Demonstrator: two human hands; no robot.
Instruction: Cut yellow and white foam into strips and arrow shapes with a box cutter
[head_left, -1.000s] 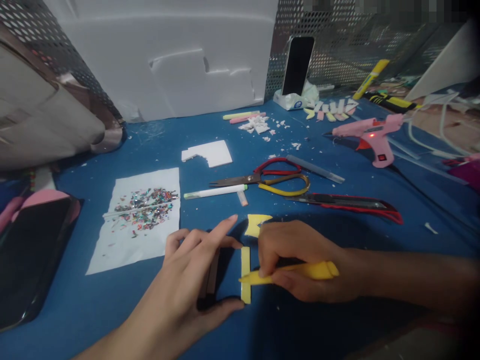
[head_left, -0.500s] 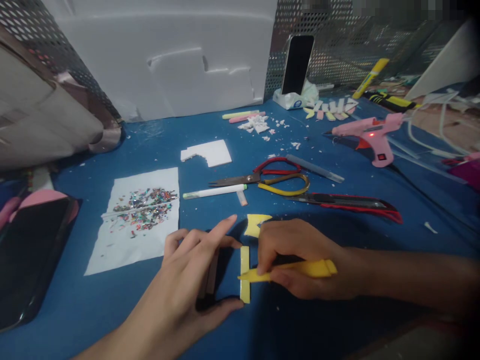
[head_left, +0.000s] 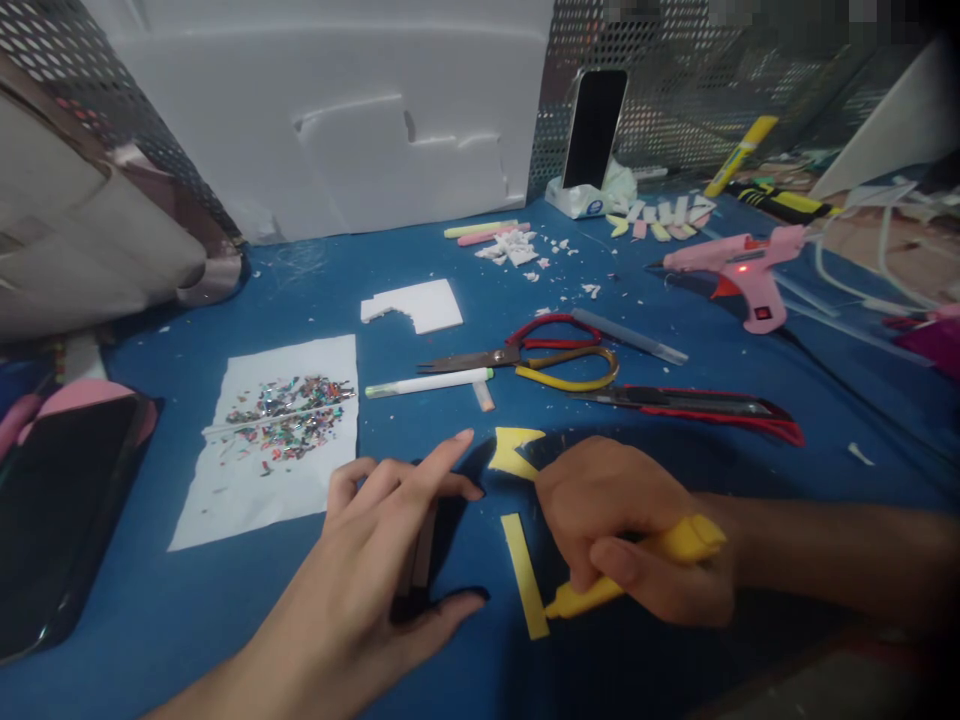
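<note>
My left hand (head_left: 375, 560) lies on the blue table, its fingers and thumb closed around a dark flat block (head_left: 420, 560) that stands on edge. My right hand (head_left: 630, 530) grips a yellow cutter (head_left: 637, 570), whose tip touches the near end of a narrow yellow strip (head_left: 523, 572). The strip lies loose and slanted on the table between my two hands. A second yellow offcut (head_left: 511, 448) rests just beyond my right hand's knuckles.
A white paper with glitter bits (head_left: 277, 430) lies left. Farther back lie a white pen (head_left: 427, 384), scissors (head_left: 540, 358), a red-and-black knife (head_left: 690, 408), a pink glue gun (head_left: 739, 268), a foam piece (head_left: 416, 304) and a propped phone (head_left: 594, 130). A dark tablet (head_left: 60, 510) sits far left.
My right hand has pulled the cutter down and right toward me. The yellow strip came away from the dark block and now lies slanted. My left hand stayed put.
</note>
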